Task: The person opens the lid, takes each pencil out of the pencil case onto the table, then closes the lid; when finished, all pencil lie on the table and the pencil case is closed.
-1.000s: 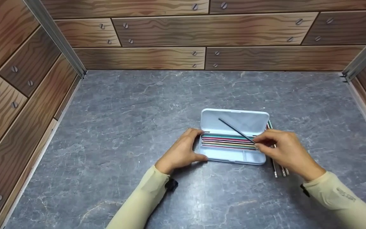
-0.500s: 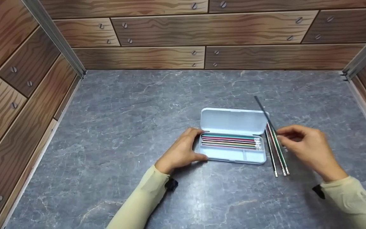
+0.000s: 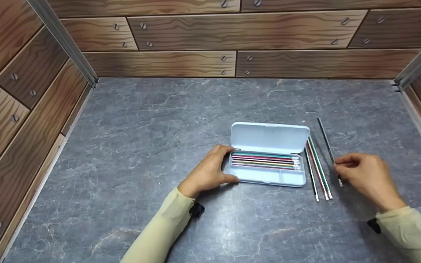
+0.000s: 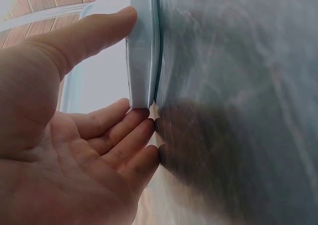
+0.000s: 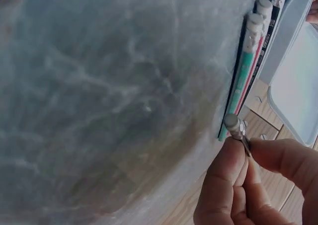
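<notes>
Pale-blue plastic pencil case [image 3: 269, 179] lies open mid-table on the grey marbled tabletop [image 3: 141, 128], lid [image 3: 269, 137] tipped up at the back. One case, w/ approx. six coloured pencils [image 3: 265, 162] laid flat inside; exact count hard to tell, they're packed tight. Three more pencils [image 3: 318, 171] lie side by side on the table just right of the case. One dark pencil [image 3: 326, 142] is apart from those, further right, pinched near its eraser end by the right hand [image 3: 367, 179], thumb vs. fingertips. Left hand [image 3: 208, 171] rests against the case's left end, thumb at the front edge, fingers nearly straight at the back. Both forearms in beige sleeves, cut off at frame bottom.
</notes>
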The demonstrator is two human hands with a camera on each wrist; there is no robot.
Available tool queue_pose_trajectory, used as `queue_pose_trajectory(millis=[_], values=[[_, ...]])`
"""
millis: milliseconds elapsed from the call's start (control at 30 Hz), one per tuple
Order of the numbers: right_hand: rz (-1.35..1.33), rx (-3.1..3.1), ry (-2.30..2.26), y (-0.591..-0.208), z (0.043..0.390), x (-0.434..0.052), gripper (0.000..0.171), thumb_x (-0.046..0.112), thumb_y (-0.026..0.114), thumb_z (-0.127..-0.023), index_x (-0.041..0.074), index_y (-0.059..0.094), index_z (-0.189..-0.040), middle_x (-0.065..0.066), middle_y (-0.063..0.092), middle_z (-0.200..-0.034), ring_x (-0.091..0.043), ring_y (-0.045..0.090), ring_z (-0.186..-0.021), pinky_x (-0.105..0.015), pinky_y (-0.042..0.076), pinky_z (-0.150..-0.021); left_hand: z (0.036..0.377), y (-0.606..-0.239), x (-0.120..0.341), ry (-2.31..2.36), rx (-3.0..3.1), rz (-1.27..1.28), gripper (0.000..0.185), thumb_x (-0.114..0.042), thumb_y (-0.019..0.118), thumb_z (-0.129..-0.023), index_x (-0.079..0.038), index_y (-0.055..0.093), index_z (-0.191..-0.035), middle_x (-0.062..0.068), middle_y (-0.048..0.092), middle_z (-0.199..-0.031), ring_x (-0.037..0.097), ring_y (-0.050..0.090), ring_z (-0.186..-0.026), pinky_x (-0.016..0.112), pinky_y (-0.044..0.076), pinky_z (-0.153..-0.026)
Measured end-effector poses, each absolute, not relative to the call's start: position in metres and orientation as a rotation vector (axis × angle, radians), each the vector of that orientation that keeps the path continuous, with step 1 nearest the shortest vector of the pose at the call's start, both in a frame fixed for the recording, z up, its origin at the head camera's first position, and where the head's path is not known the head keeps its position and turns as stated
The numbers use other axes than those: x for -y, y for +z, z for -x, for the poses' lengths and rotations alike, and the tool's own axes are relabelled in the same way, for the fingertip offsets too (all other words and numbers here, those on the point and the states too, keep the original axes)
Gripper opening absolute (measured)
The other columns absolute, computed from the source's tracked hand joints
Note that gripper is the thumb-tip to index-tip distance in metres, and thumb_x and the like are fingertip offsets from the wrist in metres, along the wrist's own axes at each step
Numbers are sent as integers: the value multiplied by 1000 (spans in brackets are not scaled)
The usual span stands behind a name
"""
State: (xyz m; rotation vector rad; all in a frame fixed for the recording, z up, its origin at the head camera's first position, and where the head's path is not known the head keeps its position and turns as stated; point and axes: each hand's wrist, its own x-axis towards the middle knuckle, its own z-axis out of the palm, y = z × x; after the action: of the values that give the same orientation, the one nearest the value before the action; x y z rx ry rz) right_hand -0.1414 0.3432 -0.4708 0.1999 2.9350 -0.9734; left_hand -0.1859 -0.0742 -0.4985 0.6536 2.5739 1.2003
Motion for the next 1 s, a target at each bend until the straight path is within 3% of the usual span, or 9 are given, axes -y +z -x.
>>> queue_pose_trajectory(millis=[167,333,567,1000], values=[[-219,-2870,-961,-473,141,-344,32,15,79,-98,-8,79,-120,-11,85,-92,-5,71,-69,-24,57,-58,186,-498,74,1206,-2565,-645,87,-19,99,-83,-1,55,-156,15,60,-153,30,57,-143,47,44,-133],[-209,-2859,-885,-477,140,-345,29,19,80,-96,-4,82,-115,-2,82,-82,-8,68,-69,-26,53,-58,186,-498,74,1194,-2568,-648,88,-19,99,-84,0,55,-157,16,60,-155,31,57,-145,47,43,-134],[-162,-2881,-779,-477,139,-344,28,21,82,-93,1,85,-111,-9,83,-90,-15,65,-74,-32,49,-66,185,-498,75,1213,-2560,-651,87,-18,99,-84,0,55,-157,16,60,-155,32,57,-145,48,43,-134],[-172,-2776,-889,-475,136,-341,33,18,83,-96,-8,80,-116,-13,85,-92,-10,74,-68,-23,55,-59,185,-498,75,1208,-2569,-653,86,-19,99,-83,0,56,-155,16,60,-154,31,57,-144,48,44,-132]])
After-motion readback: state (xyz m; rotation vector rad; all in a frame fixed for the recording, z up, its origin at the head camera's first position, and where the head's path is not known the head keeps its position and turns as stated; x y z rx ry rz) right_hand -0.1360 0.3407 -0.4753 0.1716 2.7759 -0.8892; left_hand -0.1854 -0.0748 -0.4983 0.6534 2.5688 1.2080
